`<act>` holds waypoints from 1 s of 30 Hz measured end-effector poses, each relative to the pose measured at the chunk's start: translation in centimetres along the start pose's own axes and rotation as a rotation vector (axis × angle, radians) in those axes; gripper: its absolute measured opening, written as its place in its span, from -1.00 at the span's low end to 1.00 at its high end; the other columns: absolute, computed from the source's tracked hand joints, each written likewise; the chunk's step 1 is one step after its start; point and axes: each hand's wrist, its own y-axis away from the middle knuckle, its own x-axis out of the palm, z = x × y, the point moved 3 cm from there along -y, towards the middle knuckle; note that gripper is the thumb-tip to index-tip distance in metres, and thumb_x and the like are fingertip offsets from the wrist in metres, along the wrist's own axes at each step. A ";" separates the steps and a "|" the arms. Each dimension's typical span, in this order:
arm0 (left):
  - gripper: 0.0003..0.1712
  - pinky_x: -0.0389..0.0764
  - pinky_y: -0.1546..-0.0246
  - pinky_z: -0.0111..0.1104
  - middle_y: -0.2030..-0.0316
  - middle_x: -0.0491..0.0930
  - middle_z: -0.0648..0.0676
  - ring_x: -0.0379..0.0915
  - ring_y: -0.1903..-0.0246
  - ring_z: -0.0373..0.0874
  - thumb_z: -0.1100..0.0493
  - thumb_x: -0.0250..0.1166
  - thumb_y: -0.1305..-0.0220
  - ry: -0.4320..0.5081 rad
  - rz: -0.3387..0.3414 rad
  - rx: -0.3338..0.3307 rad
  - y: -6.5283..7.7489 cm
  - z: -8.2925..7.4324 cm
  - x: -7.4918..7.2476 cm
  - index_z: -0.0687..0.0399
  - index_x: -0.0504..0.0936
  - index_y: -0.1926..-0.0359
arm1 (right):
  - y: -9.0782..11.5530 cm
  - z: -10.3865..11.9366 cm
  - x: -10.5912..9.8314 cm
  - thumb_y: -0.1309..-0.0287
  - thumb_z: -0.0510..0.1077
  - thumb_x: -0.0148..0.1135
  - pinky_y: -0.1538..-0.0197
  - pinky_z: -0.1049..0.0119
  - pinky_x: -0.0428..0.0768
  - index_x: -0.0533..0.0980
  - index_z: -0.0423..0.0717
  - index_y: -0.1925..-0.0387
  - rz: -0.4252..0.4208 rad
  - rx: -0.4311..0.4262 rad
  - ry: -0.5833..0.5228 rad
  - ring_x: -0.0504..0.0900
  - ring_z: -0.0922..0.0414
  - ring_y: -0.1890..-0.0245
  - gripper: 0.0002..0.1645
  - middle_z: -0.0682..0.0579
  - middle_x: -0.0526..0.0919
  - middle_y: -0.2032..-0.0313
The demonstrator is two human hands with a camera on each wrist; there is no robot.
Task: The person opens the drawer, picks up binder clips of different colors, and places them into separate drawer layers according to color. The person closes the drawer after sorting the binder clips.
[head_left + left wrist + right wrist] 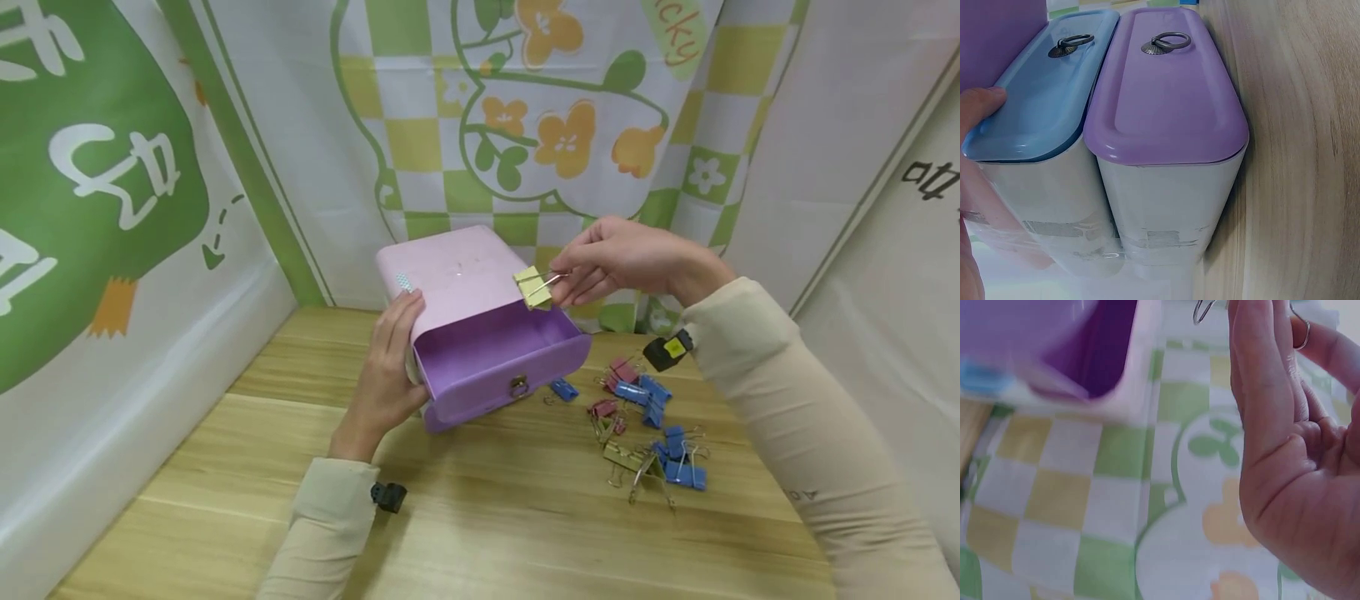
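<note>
My right hand pinches a yellow binder clip by its wire handle, above the right front of a small drawer box with a pink top. Its top drawer is purple, pulled out, with a bare interior showing in the head view. My left hand rests on the box's left side, fingers reaching up to the top edge. In the left wrist view its thumb lies on the blue drawer front, beside a closed purple drawer. Only wire handles of the clip show in the right wrist view.
On the wooden table, right of the box, lie blue clips, red clips and yellow-green clips in a loose group. One blue clip lies by the drawer. A checkered curtain hangs behind.
</note>
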 end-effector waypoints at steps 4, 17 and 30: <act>0.27 0.09 -0.71 -0.06 -0.54 0.30 0.30 0.12 -0.59 0.24 0.22 0.74 0.21 -0.003 0.004 -0.005 -0.1 -0.1 -0.2 0.31 0.28 -0.54 | -0.9 0.4 2.4 -0.53 -0.16 0.15 -0.15 0.02 0.80 0.66 -0.37 -0.07 0.060 0.007 -0.022 0.87 -0.05 0.15 -0.65 -0.14 0.87 0.22; 0.31 0.09 -0.71 -0.06 -0.57 0.28 0.23 0.11 -0.60 0.22 0.26 0.74 0.23 -0.007 0.004 -0.025 0.2 0.0 -0.1 0.24 0.25 -0.58 | -3.7 0.3 8.6 -0.56 -0.13 0.13 -0.06 0.12 0.83 0.71 -0.32 0.02 0.222 0.008 0.016 0.87 0.04 0.18 -0.65 -0.14 0.87 0.19; 0.24 0.10 -0.71 -0.06 -0.56 0.27 0.25 0.12 -0.60 0.22 0.29 0.67 0.16 0.002 0.006 -0.024 0.0 0.0 -0.1 0.25 0.25 -0.57 | -5.6 0.3 11.6 -0.43 -0.15 0.18 0.03 0.24 0.83 0.78 -0.20 0.15 0.232 0.029 0.240 0.87 0.09 0.21 -0.71 -0.08 0.88 0.23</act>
